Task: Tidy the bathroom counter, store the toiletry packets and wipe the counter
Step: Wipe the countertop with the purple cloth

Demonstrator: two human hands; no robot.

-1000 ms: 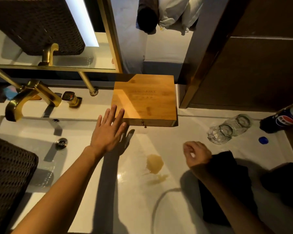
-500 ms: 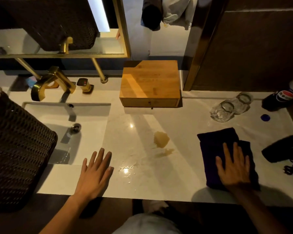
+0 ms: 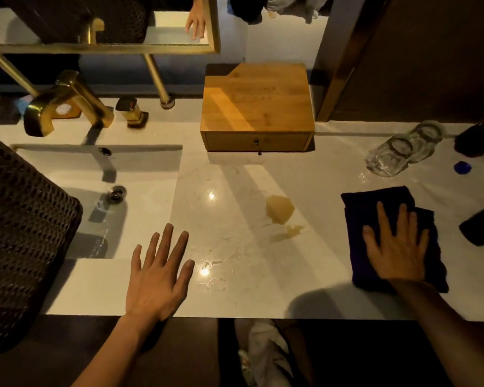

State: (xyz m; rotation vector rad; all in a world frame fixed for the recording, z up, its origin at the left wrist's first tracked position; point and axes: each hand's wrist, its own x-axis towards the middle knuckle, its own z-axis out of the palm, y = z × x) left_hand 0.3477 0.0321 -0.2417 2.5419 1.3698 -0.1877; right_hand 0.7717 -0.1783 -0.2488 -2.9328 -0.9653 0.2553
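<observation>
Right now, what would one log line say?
right hand flat on dark cloth | left hand open on counter | spill unwiped

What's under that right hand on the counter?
A dark folded cloth lies flat under the right hand, spread on the white counter. Whatever counter surface sits beneath the cloth is covered and cannot be seen.

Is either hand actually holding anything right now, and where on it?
Nothing is gripped. The right hand lies flat, fingers spread, pressing on the near half of the dark cloth. The left hand is open and empty.
</observation>
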